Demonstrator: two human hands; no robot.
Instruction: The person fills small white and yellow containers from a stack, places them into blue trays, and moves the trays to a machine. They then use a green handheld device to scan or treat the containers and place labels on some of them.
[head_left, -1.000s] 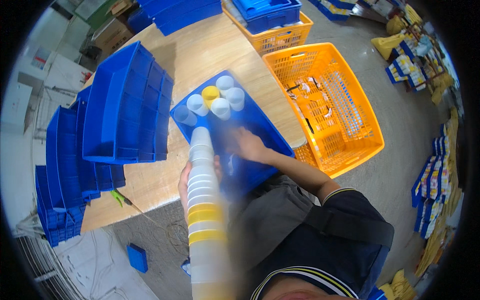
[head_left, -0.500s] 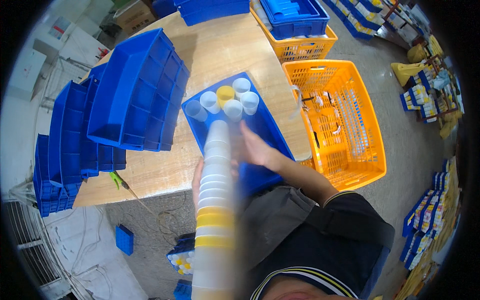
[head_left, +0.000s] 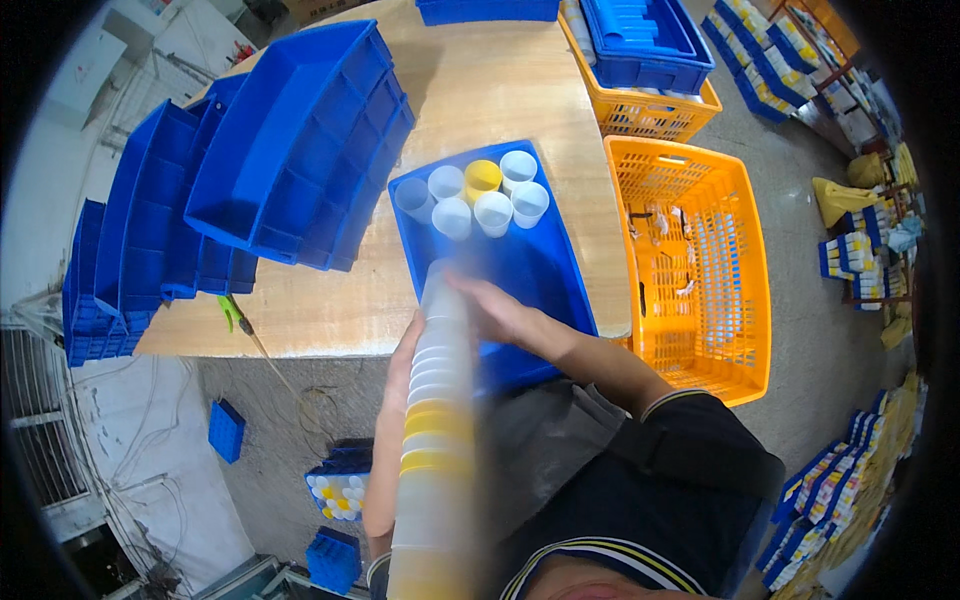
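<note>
A long stack of nested plastic cups [head_left: 440,370], mostly white with yellow ones among them, slants up toward me and blurs at its near end. My left hand [head_left: 403,365] is closed around the stack's left side, its fingers partly hidden behind it. At the far end, the fingers of my right hand [head_left: 490,308] are closed on the end cup [head_left: 436,290]; the stack hides some of them. Beyond, a shallow blue tray [head_left: 555,285] lies on the table, with several upright white cups [head_left: 493,213] and one yellow cup [head_left: 483,180] grouped in its far part.
Blue bins [head_left: 300,140] are piled on the wooden table's [head_left: 480,80] left side. An orange crate [head_left: 755,290] stands right of the table, another [head_left: 660,118] behind it with blue trays on top. An air gun [head_left: 232,312] with a green handle lies at the table's near left edge.
Another white cup now stands in the tray's near row, at its left. My view has shifted, so the table and tray appear further right. Both hands remain at the stack.
</note>
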